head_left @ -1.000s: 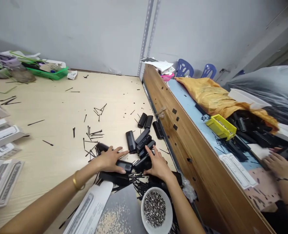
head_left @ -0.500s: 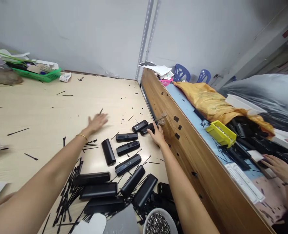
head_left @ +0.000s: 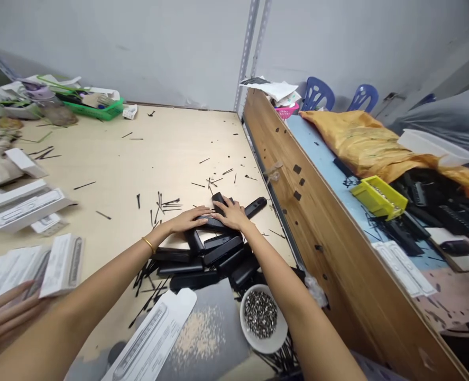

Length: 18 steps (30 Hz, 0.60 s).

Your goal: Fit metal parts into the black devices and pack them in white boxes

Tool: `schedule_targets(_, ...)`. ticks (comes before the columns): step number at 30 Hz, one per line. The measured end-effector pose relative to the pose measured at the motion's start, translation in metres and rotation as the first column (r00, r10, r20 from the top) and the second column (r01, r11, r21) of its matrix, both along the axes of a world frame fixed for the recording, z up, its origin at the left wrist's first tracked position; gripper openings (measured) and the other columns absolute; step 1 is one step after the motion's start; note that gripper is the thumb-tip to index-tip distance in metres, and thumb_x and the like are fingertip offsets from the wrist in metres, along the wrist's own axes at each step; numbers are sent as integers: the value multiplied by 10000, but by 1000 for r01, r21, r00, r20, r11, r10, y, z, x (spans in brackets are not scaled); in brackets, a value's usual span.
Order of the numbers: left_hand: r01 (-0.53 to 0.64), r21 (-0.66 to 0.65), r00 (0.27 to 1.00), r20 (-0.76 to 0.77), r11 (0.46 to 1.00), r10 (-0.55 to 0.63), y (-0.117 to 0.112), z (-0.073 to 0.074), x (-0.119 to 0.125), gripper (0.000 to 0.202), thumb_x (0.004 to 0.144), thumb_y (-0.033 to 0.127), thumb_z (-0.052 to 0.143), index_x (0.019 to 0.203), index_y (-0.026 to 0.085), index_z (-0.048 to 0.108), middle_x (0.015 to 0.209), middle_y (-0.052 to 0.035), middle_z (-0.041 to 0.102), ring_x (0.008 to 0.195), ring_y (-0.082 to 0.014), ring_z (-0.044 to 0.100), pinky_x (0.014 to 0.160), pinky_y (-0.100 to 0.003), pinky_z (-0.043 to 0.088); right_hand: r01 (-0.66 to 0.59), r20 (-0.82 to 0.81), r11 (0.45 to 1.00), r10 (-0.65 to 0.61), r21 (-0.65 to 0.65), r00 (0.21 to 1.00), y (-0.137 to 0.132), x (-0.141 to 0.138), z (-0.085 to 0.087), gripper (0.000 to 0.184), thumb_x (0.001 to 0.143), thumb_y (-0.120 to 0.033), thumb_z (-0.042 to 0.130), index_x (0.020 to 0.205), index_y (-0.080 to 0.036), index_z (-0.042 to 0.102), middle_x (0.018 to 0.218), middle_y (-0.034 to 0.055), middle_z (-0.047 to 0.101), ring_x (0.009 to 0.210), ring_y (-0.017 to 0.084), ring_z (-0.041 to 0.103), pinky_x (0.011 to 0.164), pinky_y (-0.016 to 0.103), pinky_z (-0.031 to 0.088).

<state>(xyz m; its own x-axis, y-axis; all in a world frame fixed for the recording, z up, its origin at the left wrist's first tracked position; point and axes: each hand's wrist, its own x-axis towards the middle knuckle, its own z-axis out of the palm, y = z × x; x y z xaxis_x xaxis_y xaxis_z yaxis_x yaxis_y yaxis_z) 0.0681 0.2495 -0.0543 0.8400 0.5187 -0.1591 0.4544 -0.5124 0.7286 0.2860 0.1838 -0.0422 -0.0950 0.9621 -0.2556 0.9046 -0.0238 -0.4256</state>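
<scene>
Black plastic pieces (head_left: 223, 250) lie bunched on the pale tabletop (head_left: 171, 132) in front of me, and both my hands are on the far side of the bunch. My left hand (head_left: 192, 218) rests palm down on it, fingers stretched out towards the right; my right hand (head_left: 232, 214) lies just beside it, fingers a little apart over the pieces. Whether either closes on one I cannot tell – the undersides are out of sight.

As I judge it, the drawing together is well along: nearly every piece I can see sits in one cluster, touching its neighbours. What is left is order – they point several ways, some overlap, and one long piece (head_left: 256, 207) juts out beyond my right hand, near the wooden divider (head_left: 297, 211). Thin black sticks (head_left: 171, 205) lie loose past my left hand, ungathered, with more under the near edge of the cluster.

My hands cover the farthest pieces, so I cannot count them. My right forearm hides part of the near right side, close to the white bowl (head_left: 269, 346) of small metal bits (head_left: 260, 315). A white carton (head_left: 147, 338) runs off the bottom edge, and another person's hand (head_left: 12, 312) is cut off at the left.
</scene>
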Motion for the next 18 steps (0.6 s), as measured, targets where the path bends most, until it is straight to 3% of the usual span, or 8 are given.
schedule_targets(4, -183, -71, 981, 49, 980, 187, -27, 21, -20, 675, 890, 627, 348, 1384, 187, 481, 1445, -58, 447, 1335, -208, 410, 1129, -319, 288, -87, -28, 996, 87, -4, 996, -32, -5, 7, 642, 858, -675, 341, 1444, -417, 303, 1575, -8, 156, 1363, 392, 277, 1083, 681, 187)
schedule_targets(6, -326, -72, 941, 73, 942, 331, -40, 32, -36, 722, 879, 645, 337, 1395, 155, 458, 1457, -86, 427, 1350, -225, 387, 1128, -336, 291, -77, -36, 996, 78, 37, 996, -46, -6, 15, 631, 876, -621, 376, 1453, -373, 312, 1570, 24, 174, 1388, 370, 258, 1099, 673, 165)
schedule_targets(8, -461, -59, 881, 86, 885, 465, -61, 44, -57, 767, 848, 669, 381, 1396, 136, 443, 1456, -116, 419, 1347, -249, 387, 1118, -361, 310, -5, -75, 990, 16, 141, 997, -67, -5, 27, 628, 885, -536, 439, 1455, -290, 338, 1549, 83, 225, 1397, 322, 273, 1135, 592, 207)
schedule_targets(11, -605, -39, 792, 73, 795, 606, -114, 64, -85, 732, 823, 665, 450, 1352, 160, 471, 1363, -124, 513, 1239, -258, 497, 1031, -373, 414, 150, -271, 946, -70, 286, 960, -117, -3, 50, 522, 881, -428, 485, 1337, -175, 489, 1366, 123, 479, 1254, 216, 461, 1080, 376, 375)
schedule_targets(13, -654, -36, 756, 12, 756, 655, -159, 76, -97, 617, 820, 643, 483, 1259, 213, 541, 1217, -91, 609, 1101, -250, 579, 931, -371, 481, 228, -423, 950, -120, 213, 898, -161, -3, 62, 400, 893, -451, 434, 1129, -178, 607, 1119, 76, 630, 1001, 160, 591, 888, 291, 471)
schedule_targets(15, -647, -31, 761, -79, 762, 644, -203, 80, -103, 509, 808, 625, 506, 1153, 261, 587, 1085, -59, 649, 991, -247, 609, 852, -370, 507, 201, -436, 977, -152, 68, 887, -205, -4, 65, 340, 878, -455, 460, 1022, -197, 627, 993, 33, 661, 863, 139, 604, 769, 253, 464)
schedule_targets(18, -589, 46, 791, -171, 807, 587, -252, 72, -108, 482, 777, 599, 532, 1116, 260, 587, 1118, -70, 612, 1038, -270, 569, 906, -401, 474, 191, -288, 982, -182, 4, 940, -256, -8, 45, 234, 876, -340, 457, 943, -191, 625, 922, 33, 653, 853, 151, 586, 793, 277, 437)
